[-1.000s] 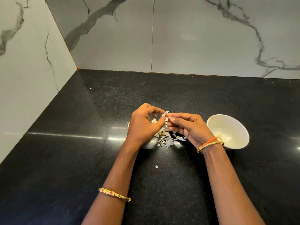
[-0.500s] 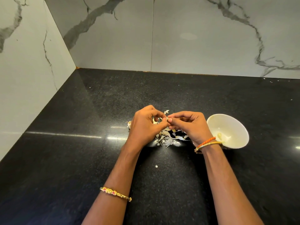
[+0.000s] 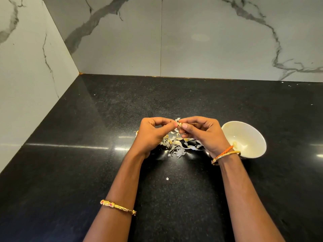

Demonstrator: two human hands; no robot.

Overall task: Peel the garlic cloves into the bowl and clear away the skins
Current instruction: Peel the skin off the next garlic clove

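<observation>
- Head view, against a second ago: both hands have drawn closer together and lifted a little over the pile; the bowl and the pile lie where they did
- Head view, left hand [image 3: 153, 132]: fingers curled, thumb and forefinger meeting at the clove, so this grip is clamped on it
- Head view, right hand [image 3: 203, 133]: fingers curled too, thumb and forefinger pinching the same garlic clove [image 3: 179, 123] from the other side; a flake of skin stands up just above the fingertips
- Head view, the clove: held in the air between the two hands, above the skins, to the left of the bowl and not yet over it; how much skin is left on it is too small to tell
- Head view, bowl [image 3: 251, 127]: white, on the black table [image 3: 87, 172], just beside the right wrist; at least one pale peeled clove [image 3: 235, 143] lies at the bottom
- Head view, skins [image 3: 176, 144]: a loose heap on the table under and between the hands, with pale lumps among them that may be cloves not yet peeled, though I cannot be sure; one stray scrap [image 3: 167, 178] lies nearer the person
- Judgement: peeling is under way, with one clove in hand and little in the bowl
- Judgement: left to do are dropping this clove in the bowl, any cloves remaining, and the whole clearing of skins, which has not begun
</observation>
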